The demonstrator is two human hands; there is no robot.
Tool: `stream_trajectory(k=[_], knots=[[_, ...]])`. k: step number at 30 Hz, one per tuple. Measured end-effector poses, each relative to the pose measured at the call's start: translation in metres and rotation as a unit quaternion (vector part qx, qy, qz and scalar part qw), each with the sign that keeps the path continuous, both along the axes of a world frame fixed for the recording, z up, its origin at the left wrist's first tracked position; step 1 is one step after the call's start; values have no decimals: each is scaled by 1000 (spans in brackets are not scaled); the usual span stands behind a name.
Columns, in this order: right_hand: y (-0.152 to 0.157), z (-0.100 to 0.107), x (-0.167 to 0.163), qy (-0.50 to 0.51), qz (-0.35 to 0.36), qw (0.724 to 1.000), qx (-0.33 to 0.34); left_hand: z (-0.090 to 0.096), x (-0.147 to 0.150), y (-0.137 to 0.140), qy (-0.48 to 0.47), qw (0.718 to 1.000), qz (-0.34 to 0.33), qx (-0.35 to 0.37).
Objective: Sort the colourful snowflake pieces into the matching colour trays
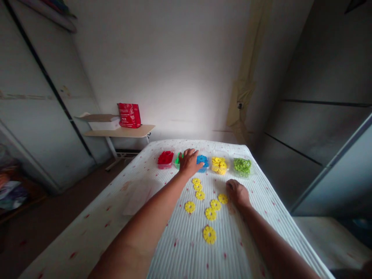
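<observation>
Beside yellow discs (pixel 221 197), right hand (pixel 238 193) curled

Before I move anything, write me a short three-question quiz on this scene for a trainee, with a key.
1. True or false: the visible loose discs on the covered table are yellow.
2. Multiple choice: which pieces sit at the right end of the row of containers?
A. red
B. blue
C. light green pieces
3. Short answer: which hand is at the containers?

Key:
1. True.
2. C.
3. The left hand; the right hand is beside a loose disc.
</observation>
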State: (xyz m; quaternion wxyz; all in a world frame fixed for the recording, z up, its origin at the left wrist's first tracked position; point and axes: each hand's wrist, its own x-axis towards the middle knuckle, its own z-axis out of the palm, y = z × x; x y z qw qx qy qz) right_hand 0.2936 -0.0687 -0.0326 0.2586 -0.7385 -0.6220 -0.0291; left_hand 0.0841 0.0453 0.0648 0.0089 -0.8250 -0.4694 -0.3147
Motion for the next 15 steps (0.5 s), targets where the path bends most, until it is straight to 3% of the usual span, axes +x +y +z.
stream_trajectory(k=[4, 10, 15], knots=[[-1, 1, 0, 0, 1, 1000, -2, -19, 0, -1, 1, 999, 9, -36], [1, -1, -1, -7, -7, 1000, -7, -69, -36, -36, 23, 997, -33, -62], [1, -1, -2, -13, -15, 1000, -18, -93, -53, -52, 31, 996, -47, -69]])
